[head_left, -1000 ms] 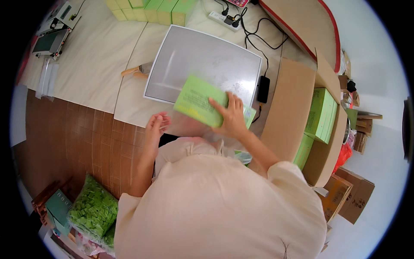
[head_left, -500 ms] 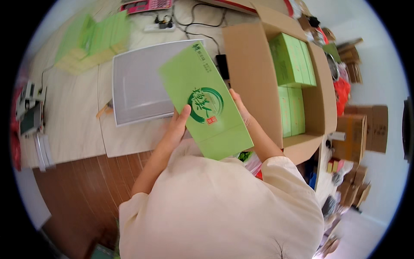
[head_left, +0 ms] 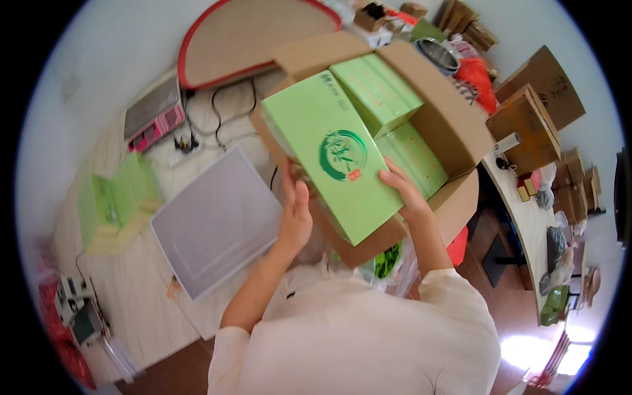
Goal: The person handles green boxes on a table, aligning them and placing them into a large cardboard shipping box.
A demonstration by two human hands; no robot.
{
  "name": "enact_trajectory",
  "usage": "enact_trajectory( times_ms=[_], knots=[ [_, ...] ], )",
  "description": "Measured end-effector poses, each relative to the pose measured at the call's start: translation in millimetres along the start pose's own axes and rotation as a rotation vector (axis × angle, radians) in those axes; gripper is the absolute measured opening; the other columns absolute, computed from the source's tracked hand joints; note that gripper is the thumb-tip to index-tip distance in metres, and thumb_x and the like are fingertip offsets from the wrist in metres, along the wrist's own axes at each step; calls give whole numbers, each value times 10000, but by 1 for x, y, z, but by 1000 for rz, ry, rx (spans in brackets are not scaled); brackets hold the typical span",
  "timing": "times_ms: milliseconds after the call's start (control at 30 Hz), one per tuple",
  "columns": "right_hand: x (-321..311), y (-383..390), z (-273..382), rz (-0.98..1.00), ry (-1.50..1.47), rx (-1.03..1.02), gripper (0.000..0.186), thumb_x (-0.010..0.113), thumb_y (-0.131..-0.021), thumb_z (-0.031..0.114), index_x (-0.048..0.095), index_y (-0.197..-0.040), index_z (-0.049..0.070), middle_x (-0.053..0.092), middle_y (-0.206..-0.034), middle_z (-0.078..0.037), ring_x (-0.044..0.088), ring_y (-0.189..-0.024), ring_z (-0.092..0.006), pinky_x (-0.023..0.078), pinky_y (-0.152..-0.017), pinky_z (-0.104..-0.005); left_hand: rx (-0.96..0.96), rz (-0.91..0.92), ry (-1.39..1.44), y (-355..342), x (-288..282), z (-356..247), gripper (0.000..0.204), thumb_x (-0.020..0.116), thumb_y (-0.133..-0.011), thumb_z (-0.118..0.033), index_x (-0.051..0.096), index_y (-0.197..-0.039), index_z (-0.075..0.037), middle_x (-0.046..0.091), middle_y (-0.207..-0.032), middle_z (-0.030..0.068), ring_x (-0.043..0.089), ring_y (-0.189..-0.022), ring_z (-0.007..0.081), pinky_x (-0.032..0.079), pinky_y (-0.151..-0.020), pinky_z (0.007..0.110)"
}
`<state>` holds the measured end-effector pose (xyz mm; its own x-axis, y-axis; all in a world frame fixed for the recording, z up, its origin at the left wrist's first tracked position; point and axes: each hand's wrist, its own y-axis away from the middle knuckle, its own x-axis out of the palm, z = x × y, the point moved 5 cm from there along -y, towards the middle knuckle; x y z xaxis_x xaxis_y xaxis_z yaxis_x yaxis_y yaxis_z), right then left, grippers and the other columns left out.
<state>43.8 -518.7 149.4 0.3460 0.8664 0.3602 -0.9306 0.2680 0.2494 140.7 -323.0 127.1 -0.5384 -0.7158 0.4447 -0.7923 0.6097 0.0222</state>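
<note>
A pale green box with a round dark green emblem is held tilted over the open cardboard carton. My right hand grips its lower right side, thumb on the top. My left hand is at its left side, fingers pressed along that side near the carton's flap. Inside the carton are further green boxes, partly covered by the held one. Left of my hands lies a flat grey tray with a white rim.
Blurred green boxes stand at the left. A power strip with cables, a grey-and-pink device and a red-edged board lie behind. Machines sit lower left. A side table and stacked cartons are at the right.
My view has swung toward the carton. The box, gripped in both hands, has moved from over the grey tray to over the carton's left part, its emblem side up.
</note>
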Motion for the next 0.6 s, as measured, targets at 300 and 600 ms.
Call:
enact_trajectory(
  times_ms=[300, 600],
  knots=[
    [-80, -77, 84, -416, 946, -433, 589, 670, -807, 385, 511, -1340, 190, 560, -1086, -135, 553, -1029, -233, 429, -903, -332, -9, 27, -374, -7, -7, 7, 365, 386, -998, -282, 487, -1235, -22, 528, -1214, 97, 574, -1016, 158, 427, -868, 287],
    [-49, -194, 0, -631, 1645, -672, 453, 729, -718, 255, 619, -1136, 122, 514, -1138, -180, 504, -1028, -342, 418, -836, -431, -170, -177, -332, 16, -64, 24, 287, 438, -976, -216, 549, -1162, -29, 606, -1052, 66, 577, -952, 128, 436, -833, 270]
  ],
)
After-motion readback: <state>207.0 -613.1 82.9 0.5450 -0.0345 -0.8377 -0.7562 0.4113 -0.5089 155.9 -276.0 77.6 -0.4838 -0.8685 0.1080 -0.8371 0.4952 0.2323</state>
